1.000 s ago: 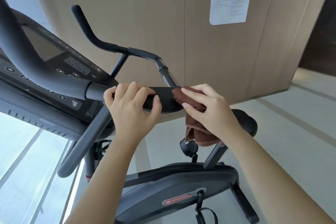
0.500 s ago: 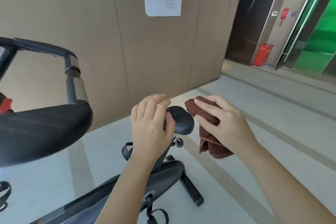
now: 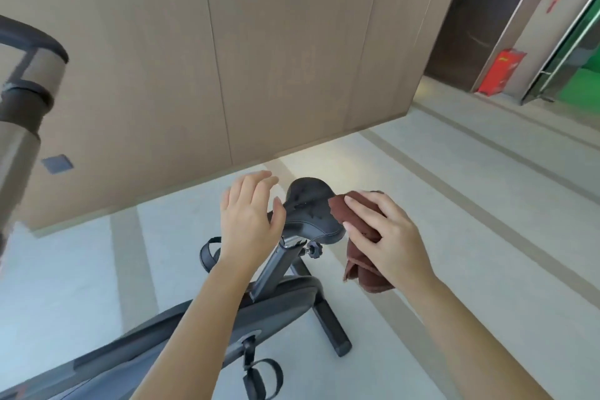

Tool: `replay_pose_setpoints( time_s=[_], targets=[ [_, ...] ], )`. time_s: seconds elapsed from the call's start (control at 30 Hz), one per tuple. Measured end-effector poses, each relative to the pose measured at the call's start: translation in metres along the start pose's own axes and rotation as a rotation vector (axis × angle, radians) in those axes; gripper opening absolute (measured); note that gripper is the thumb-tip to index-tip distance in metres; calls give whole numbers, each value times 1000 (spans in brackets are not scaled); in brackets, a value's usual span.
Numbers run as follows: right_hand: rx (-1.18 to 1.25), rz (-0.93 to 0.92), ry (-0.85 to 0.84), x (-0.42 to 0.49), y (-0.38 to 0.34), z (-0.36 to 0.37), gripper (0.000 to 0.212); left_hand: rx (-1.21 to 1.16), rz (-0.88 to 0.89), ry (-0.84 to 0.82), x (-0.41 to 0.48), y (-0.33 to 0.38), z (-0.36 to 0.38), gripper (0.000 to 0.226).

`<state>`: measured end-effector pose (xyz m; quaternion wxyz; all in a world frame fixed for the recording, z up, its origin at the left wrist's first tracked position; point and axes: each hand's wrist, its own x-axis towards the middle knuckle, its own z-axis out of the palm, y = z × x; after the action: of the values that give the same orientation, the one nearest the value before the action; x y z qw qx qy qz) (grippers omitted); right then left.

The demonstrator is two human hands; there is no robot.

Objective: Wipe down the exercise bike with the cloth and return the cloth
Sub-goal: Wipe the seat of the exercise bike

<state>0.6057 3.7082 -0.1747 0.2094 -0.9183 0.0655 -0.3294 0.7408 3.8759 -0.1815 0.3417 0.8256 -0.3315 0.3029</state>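
At the far left edge a blurred black and silver handlebar (image 3: 31, 75) juts into view, close to the camera and well apart from the work. Lower down, the dark body of the exercise bike (image 3: 276, 305) runs diagonally across the pale floor (image 3: 81, 286), with pedal straps hanging on either side of it.

The left hand (image 3: 250, 221) hovers at the left flank of the saddle (image 3: 310, 204), its grip wide and empty: fingers spread, thumb out toward the saddle's edge. It looks placed to steady the seat while the other side is rubbed; whether it already touches the saddle cannot be told.

Right of the saddle, the right hand (image 3: 386, 234) holds the brown cloth (image 3: 357, 237), its grip closed around a bunched part of it, fingers pressing the top fold against the saddle's right edge while the loose end hangs down below the palm. This appears to be the saddle-wiping step, with the return of the cloth not yet begun.

Room is generous: bare floor lies to the right and behind, and the panelled wall (image 3: 276, 75) stands well beyond the saddle. The hanging end of the cloth sits near the adjustment knob (image 3: 314, 251) under the seat and could snag there.
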Motion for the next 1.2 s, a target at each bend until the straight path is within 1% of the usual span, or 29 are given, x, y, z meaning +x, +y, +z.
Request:
replay_pose_setpoints(
  time_s=[0.17,0.4,0.5,0.6,0.67,0.77,0.8,0.9,0.97,1.07,1.2],
  targets=[
    [-28,-78,-112,12,45,48,37,63,-94,-34,-16,-23,35,28],
    [5,-125,-211,49,107,102,37,188,-231,-153,-35,-43,93,33],
    [-33,-203,-286,62,129,126,36,253,-301,-183,-38,-46,120,33],
    [-115,-329,-360,66,152,148,34,296,-364,-194,-42,-49,143,32],
    [-163,-420,-378,63,163,157,34,316,-406,-214,-46,-51,155,34],
    [-174,-464,-386,63,167,163,36,344,-477,-236,-59,-51,168,35],
    [-174,-479,-393,66,166,165,36,343,-501,-233,-65,-50,171,35],
    [-166,-521,-414,81,162,176,27,295,-565,-204,-78,-48,179,36],
    [-145,-522,-443,93,156,188,30,255,-586,-160,-79,-50,182,34],
    [-109,-569,-517,111,145,208,29,238,-567,-83,-78,-56,183,29],
    [-32,-566,-600,126,142,219,31,241,-524,-38,-81,-60,184,24]
  ],
)
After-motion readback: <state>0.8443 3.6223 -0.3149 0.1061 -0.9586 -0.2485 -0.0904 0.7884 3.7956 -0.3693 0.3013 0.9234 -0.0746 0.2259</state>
